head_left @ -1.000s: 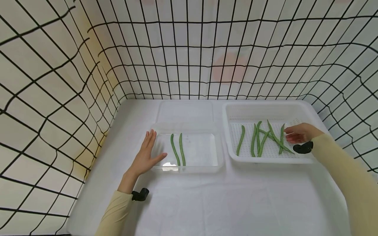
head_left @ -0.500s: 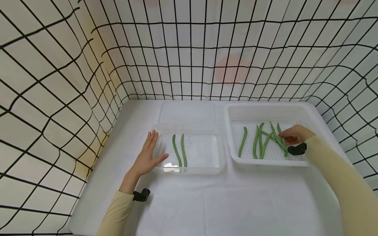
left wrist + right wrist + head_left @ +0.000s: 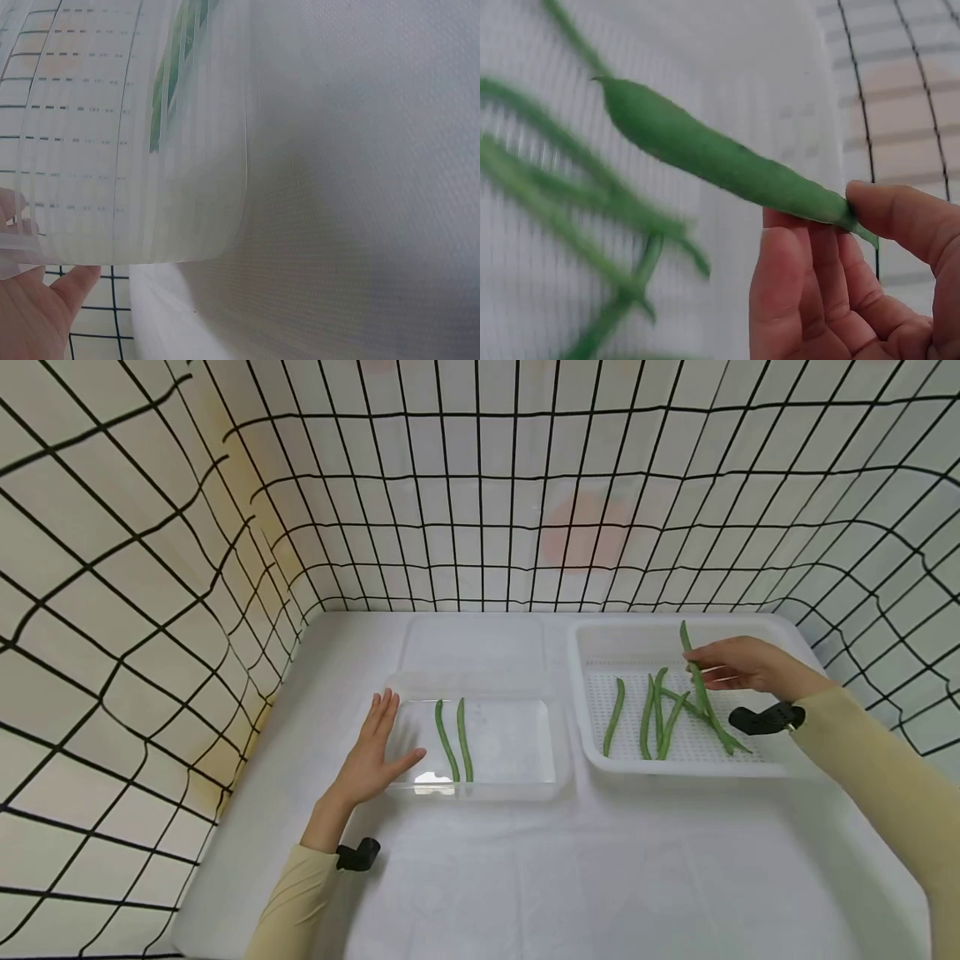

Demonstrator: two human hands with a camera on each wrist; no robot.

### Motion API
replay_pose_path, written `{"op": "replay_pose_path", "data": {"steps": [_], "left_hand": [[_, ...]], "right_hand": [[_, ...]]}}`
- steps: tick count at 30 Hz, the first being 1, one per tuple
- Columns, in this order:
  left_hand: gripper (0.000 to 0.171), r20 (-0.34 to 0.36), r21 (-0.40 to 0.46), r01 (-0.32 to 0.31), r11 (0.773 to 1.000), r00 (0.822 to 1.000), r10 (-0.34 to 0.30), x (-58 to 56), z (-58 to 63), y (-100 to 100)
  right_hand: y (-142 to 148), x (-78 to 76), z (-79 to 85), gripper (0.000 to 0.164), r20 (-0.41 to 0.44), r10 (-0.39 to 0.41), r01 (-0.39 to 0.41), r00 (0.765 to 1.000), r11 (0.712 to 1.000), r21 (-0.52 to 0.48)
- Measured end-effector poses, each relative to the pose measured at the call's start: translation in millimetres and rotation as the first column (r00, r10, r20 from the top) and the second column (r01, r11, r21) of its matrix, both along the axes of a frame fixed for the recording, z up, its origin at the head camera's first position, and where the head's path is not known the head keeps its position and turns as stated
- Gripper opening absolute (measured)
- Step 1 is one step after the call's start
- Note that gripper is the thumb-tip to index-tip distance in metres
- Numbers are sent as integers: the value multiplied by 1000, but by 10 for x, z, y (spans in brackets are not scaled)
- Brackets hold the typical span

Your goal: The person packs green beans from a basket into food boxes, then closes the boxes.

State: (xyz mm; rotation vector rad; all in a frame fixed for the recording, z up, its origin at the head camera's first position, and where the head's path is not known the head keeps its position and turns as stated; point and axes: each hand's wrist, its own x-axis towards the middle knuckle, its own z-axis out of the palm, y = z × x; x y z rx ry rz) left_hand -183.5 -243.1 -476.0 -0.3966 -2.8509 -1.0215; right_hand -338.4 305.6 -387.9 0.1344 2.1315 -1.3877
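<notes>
My right hand point(image 3: 742, 662) pinches a green bean point(image 3: 720, 161) near one end between thumb and fingers, above the white perforated basket point(image 3: 690, 767). In the right wrist view the bean slants up and left from my fingertips. Several other green beans point(image 3: 647, 718) lie in the basket, some crossing each other. My left hand point(image 3: 367, 756) is at the left side of a clear plastic container point(image 3: 517, 792), fingers straight along its wall and thumb extended over the near left corner. Inside that container lie two green beans point(image 3: 463, 739), side by side.
The containers stand side by side on a white-covered table point(image 3: 525, 877). Behind the clear container lies a flat translucent lid point(image 3: 471, 643). Black wire mesh point(image 3: 495, 502) encloses the back and both sides.
My right hand has moved in to the bean at the basket's right side, gripped it and lifted it up toward the back. My left hand has stayed at the clear container.
</notes>
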Motion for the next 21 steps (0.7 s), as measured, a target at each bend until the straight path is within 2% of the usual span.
{"op": "replay_pose_path", "data": {"steps": [3, 8, 14, 18, 21], "left_hand": [[94, -2, 2, -2, 1000, 1000, 2, -6, -1, -14], [95, 9, 10, -8, 1000, 1000, 8, -7, -6, -11], [95, 3, 9, -4, 1000, 1000, 4, -5, -4, 13], [95, -6, 15, -1, 1000, 1000, 1, 1, 3, 8], [94, -5, 12, -2, 1000, 1000, 2, -1, 3, -5]], "right_hand": [[-360, 44, 104, 13, 23, 0, 2, 1000, 996, -85], [-979, 141, 186, 17, 73, 48, -33, 996, 980, -198], [-1587, 251, 143, 14, 97, 156, -123, 983, 951, -284], [-1903, 333, 92, 11, 107, 193, -152, 975, 938, -310], [-2089, 393, 47, 15, 108, 215, -171, 971, 931, -322]]}}
